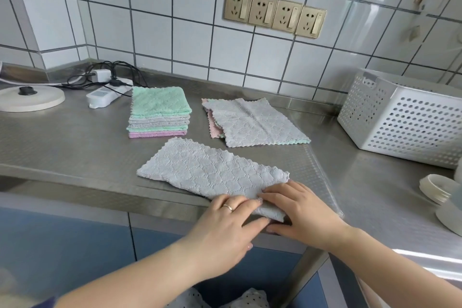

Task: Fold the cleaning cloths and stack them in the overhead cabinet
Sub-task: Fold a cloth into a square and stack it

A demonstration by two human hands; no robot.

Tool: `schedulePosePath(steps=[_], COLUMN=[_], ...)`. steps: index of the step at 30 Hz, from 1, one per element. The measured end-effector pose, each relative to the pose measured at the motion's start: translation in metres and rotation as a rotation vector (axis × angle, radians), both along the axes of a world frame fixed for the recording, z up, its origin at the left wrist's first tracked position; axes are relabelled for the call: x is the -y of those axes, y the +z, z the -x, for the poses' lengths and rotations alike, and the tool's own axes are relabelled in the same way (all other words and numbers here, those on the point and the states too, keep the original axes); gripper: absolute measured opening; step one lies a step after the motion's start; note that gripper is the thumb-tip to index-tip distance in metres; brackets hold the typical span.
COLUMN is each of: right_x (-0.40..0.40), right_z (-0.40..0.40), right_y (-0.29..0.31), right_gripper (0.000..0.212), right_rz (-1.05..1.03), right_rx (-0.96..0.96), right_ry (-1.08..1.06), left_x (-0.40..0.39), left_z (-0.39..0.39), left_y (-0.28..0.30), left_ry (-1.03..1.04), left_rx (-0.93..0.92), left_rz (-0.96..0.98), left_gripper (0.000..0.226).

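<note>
At the near edge of the steel bench [75, 137], both hands are down on one grey cloth [212, 170]. Left hand [225, 222], ring on a finger, lies on the cloth's near end, fingers stretched along the fabric and thumb tucked in at the fold: a narrow grip, pinching the doubled edge. Right hand [297, 210] meets it from the other side, fingertips pressing on top of the cloth while the thumb goes under the hem, so the near corner is caught between the two hands. How tightly either grip closes, I cannot tell.

That grey cloth is a long strip, its long axis running diagonally from the hands up and away to the left, far end pointing toward the folded stack [158, 115]. It lies flat apart from the lifted near corner, which hangs over the bench lip.

Behind it, that stack sits square: mint on top, grey and mint layers, pink at the bottom. Just right of the stack, apart from it, unfolded cloths [255, 122] lie spread, grey uppermost, pink and mint edges peeking out. Far right, a white perforated basket [405, 120] stands on the bench.
</note>
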State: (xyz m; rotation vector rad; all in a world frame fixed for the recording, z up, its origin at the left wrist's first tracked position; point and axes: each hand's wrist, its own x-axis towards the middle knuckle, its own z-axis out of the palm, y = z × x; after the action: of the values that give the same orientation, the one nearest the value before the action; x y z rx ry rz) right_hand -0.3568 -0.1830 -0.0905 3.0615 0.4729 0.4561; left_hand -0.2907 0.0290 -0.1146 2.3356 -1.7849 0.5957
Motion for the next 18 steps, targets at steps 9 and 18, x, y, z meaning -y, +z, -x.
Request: schedulePosePath(steps=[9, 18], right_x=[-0.002, -0.042], right_z=[-0.005, -0.075], right_y=[0.011, 0.052], right_gripper=[0.022, 0.025], right_rz=[-0.220, -1.028], right_rx=[0.126, -0.079], right_ry=[-0.014, -0.223], left_x=[-0.022, -0.077], left_z=[-0.010, -0.037], left_y=[0.001, 0.013], left_ry=[-0.088, 0.137], left_rx=[-0.252, -0.821], left_rz=[0.466, 0.786], left_gripper=[0.040, 0.048])
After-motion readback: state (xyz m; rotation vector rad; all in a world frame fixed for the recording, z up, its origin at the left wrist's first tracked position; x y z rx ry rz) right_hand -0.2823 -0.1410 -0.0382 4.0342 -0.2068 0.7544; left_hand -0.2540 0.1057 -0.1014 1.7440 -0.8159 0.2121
